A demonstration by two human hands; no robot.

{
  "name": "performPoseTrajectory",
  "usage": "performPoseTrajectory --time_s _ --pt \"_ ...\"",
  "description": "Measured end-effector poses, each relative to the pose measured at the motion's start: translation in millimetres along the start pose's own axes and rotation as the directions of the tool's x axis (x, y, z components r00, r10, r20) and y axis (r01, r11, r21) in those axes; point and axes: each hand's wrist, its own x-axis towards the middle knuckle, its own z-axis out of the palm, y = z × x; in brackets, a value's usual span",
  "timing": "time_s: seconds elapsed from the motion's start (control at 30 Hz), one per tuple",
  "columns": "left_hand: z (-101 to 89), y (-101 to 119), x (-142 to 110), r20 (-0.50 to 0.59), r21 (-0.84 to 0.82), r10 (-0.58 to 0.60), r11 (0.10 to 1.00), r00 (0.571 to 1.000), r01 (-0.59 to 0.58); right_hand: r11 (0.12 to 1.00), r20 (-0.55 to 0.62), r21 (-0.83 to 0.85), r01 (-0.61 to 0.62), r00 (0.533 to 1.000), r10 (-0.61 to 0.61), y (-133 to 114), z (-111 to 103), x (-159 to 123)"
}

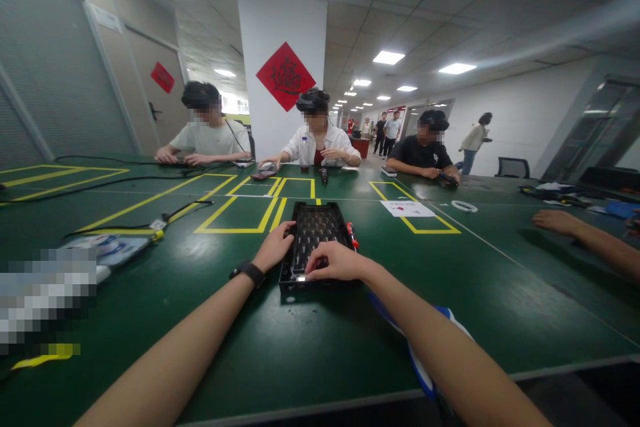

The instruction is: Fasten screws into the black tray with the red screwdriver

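Observation:
A black rectangular case [320,285] lies flat on the table in front of me, with rows of small metallic pieces [315,223] inside. My left hand [273,245] grips its left side wall, thumb and fingers at the rim. Over the near end of the case, my right hand [334,261] is closed in a pinch, fingertips down inside. A small bright white-silver piece [301,278] shows right beside those fingertips; whether they hold it is unclear. Touching the case's right side is a red and black tool [353,236], partly hidden.
The green table [200,287] carries yellow tape outlines [230,230]. A paper sheet [407,208] and white ring [464,206] lie beyond. Cables and a plastic packet [120,247] are at left. A blue-white item [425,353] sits under my right forearm. Several people sit around; another person's hand [556,221] is at right.

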Motion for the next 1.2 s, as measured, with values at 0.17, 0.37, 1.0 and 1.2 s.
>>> performPoseTrajectory --time_s 0.17,0.37,1.0,1.2 --pt "1.1 -2.4 0.3 -0.003 -0.001 0.005 1.000 1.000 -0.005 0.972 0.022 0.201 -0.125 0.992 0.124 4.7 6.2 2.4" --pt "-0.2 0.1 -0.2 0.004 0.008 0.005 1.000 1.000 -0.005 0.979 -0.018 0.167 -0.117 0.992 0.121 6.2 7.8 3.0" --pt "-1.7 4.6 -6.6 -0.005 -0.031 -0.041 0.999 0.999 0.040 0.969 0.004 0.200 -0.146 0.989 0.148 6.7 9.0 2.8" --pt "-0.2 11.4 -10.3 -0.039 -0.073 -0.074 0.995 0.996 0.071 0.980 0.025 0.173 -0.100 0.995 0.097 4.5 8.4 1.2"
